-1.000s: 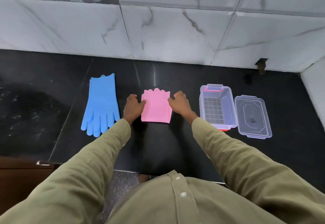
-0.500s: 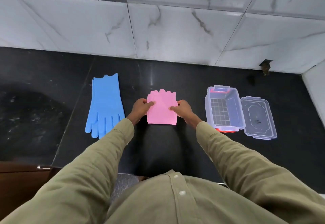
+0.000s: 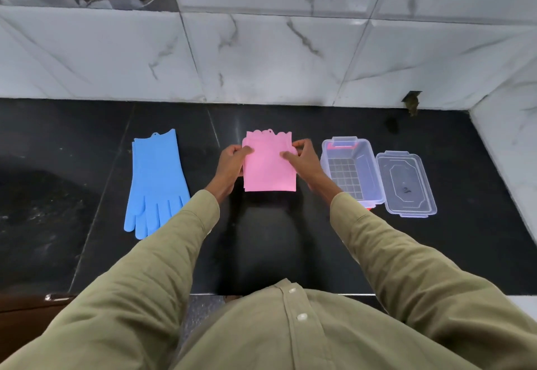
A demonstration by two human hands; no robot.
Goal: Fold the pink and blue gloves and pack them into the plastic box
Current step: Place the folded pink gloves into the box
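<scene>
The pink glove [image 3: 268, 170] is folded in half into a near-square, its scalloped cuff edge pointing at the wall. My left hand [image 3: 231, 163] pinches its left edge and my right hand [image 3: 303, 159] pinches its right edge, thumb on top; the glove is lifted slightly off the black counter. The blue glove [image 3: 155, 180] lies flat and unfolded to the left, fingers toward me. The clear plastic box [image 3: 370, 166] stands open just right of my right hand, with nothing inside.
The box's clear lid [image 3: 405, 183] lies flat right of the box. The black counter [image 3: 276, 241] ends at a marble-tiled wall behind and a wall corner at the right. The counter's front edge runs just before my body.
My hands moved from resting beside the folded pink glove to gripping its two side edges and raising it a little. The blue glove, box and lid stayed where they were.
</scene>
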